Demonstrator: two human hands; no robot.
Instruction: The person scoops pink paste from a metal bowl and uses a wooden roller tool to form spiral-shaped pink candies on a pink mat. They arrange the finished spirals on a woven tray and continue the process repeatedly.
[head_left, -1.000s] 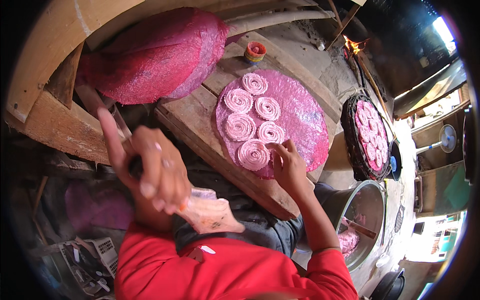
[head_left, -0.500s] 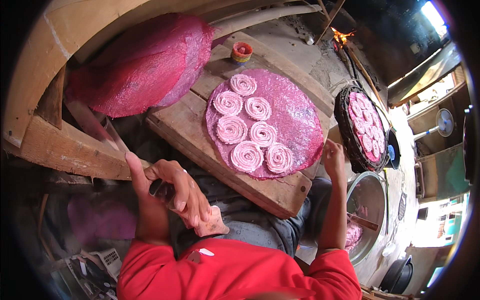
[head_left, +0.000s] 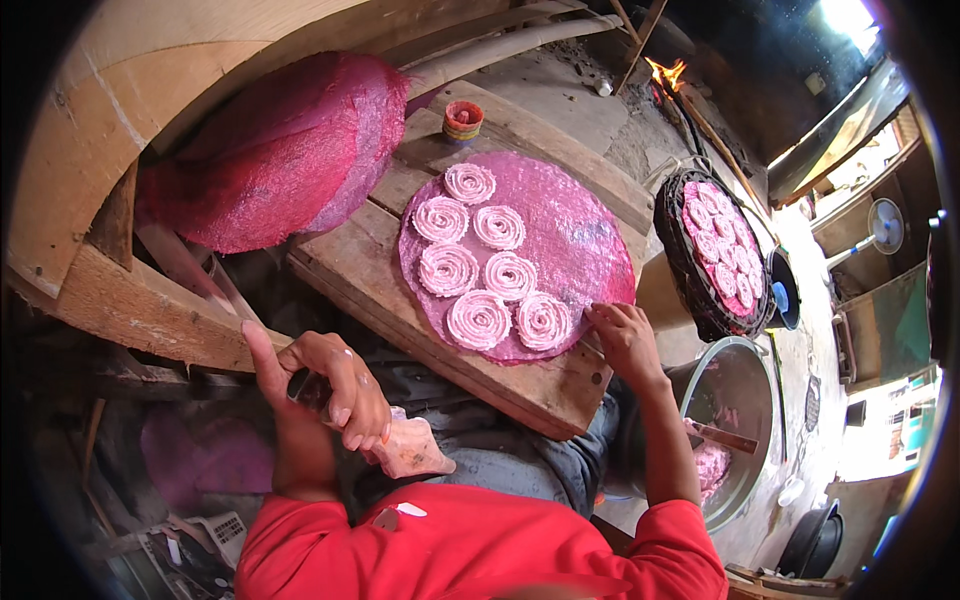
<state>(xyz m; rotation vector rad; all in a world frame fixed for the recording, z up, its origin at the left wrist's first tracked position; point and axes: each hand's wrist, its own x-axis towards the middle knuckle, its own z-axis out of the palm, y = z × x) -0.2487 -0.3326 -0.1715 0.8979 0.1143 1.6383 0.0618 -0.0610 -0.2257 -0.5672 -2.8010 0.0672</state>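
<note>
Curled around a dark cylindrical tool (head_left: 312,390), the left hand (head_left: 340,388) has its thumb raised along the top; a pink-smeared piece (head_left: 412,450) hangs below the fingers. It is held over the lap, near and left of the table (head_left: 350,275), presumably to keep it clear of the soft-looking work. The right hand (head_left: 628,340), fingers half bent, reaches to the near right edge of a round pink sheet (head_left: 570,220); whether it pinches that edge or only hovers beside it cannot be told.

Seven pale pink swirls (head_left: 479,320) sit on the sheet's left and near part, set close together, perhaps to save room. The sheet lies flat on the table, likely for level support. At the near right, a metal tub (head_left: 745,400) holds pink paste (head_left: 712,465), seemingly kept within arm's reach.
</note>
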